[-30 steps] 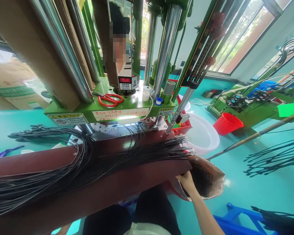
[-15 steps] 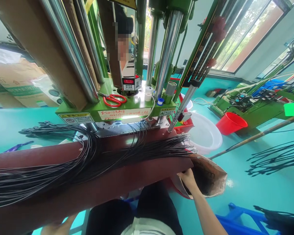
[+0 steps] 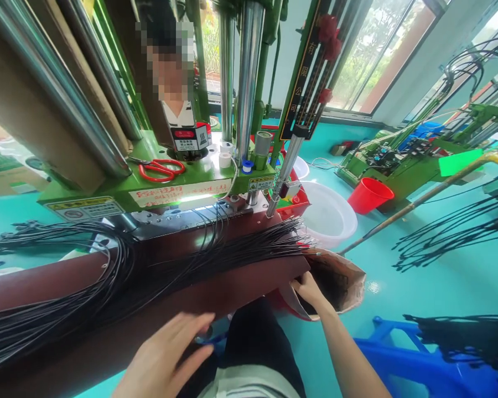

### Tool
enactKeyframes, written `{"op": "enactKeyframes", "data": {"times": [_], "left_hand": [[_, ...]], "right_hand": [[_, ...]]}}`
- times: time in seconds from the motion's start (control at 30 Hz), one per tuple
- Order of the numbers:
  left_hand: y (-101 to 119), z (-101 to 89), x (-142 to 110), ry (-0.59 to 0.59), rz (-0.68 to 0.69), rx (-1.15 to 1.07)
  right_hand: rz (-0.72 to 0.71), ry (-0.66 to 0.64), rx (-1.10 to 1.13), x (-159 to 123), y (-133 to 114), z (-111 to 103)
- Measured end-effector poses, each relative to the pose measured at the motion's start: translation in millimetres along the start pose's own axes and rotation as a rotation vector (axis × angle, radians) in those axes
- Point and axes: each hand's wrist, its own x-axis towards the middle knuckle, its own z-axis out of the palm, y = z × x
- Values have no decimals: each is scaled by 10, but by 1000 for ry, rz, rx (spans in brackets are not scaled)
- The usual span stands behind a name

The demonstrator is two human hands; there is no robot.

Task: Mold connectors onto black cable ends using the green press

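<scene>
At the brown tabletop (image 3: 232,287), the right hand (image 3: 308,289) is resting near a corner, grip unclear; the left hand (image 3: 166,354) is hovering spread, empty.

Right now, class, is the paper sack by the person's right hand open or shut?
Open: the paper sack's mouth gapes beside the right hand, showing its dark inside.

Cables (image 3: 240,247) on bench (image 3: 228,293), press (image 3: 203,171) behind (scissors (image 3: 162,170) on it), bag (image 3: 354,290) at right
</scene>
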Motion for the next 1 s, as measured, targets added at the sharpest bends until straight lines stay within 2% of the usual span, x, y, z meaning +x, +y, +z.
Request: {"op": "enactKeyframes", "data": {"times": [0.1, 0.2, 0.27, 0.37, 0.5, 0.57, 0.67, 0.8, 0.87, 0.93, 1.0], "left_hand": [[346, 56, 798, -13, 81, 154], [482, 151, 1311, -11, 103, 365], [494, 217, 1476, -48, 123, 483], [483, 297, 1577, -136, 149, 562], [455, 321, 1660, -299, 174, 525], [418, 279, 1704, -314, 181, 483], [331, 149, 1755, -225, 131, 250], [226, -57, 1774, -143, -16, -310], [215, -135, 1761, -161, -100, -526], [227, -191, 1742, -205, -166, -691], [242, -231, 1725, -259, -207, -795]], "right_hand": [[-65, -19, -85, -27, -70, -69], [-150, -35, -63, -97, -108, -157], [-173, -43, -46, -157, -114, -211], [-148, -57, -54, -233, -133, -280], [-174, -86, -84, -277, -227, -387], [-195, -104, -143, -292, -288, -461], [-161, -114, -295, -330, -389, -581], [-108, -76, -441, -372, -628, -663], [-170, -53, -368, -370, -810, -637], [-236, -65, -191, -361, -1008, -559], [-247, -157, 42, -352, -1190, -431]]}}
